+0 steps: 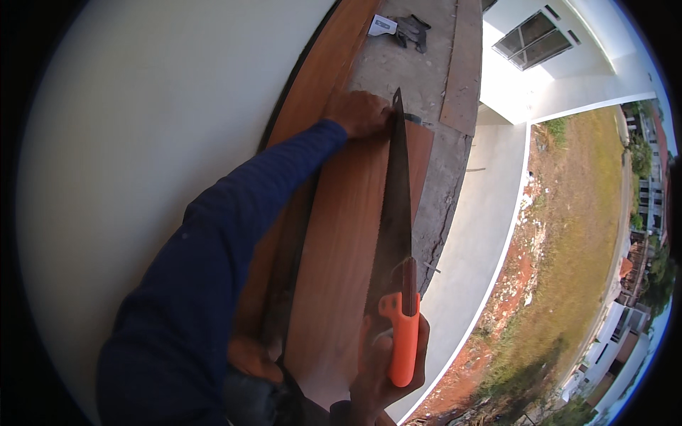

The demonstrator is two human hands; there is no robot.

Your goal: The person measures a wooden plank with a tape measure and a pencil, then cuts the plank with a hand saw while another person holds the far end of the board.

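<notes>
A handsaw [399, 192] with a long dark blade and an orange handle [405, 348] runs lengthwise over a reddish-brown wooden plank [337, 234]. My right hand [376, 366], at the lower middle, is wrapped round the handle. The toothed edge faces left, and the tip points away from me. At the plank's far end my left hand [360, 113] is closed, its knuckles up, holding the plank close beside the saw's tip. Most of its fingertips are hidden. My left arm [234, 213], in a dark blue sleeve, reaches across from the lower left.
Another brown board [305, 85] lies along the white wall [156, 121] at left. On the grey concrete [405, 71] beyond are a dark glove [413, 32] and a flat brown strip [462, 71]. A pale ledge [490, 199] drops off at right to grassy ground [561, 234].
</notes>
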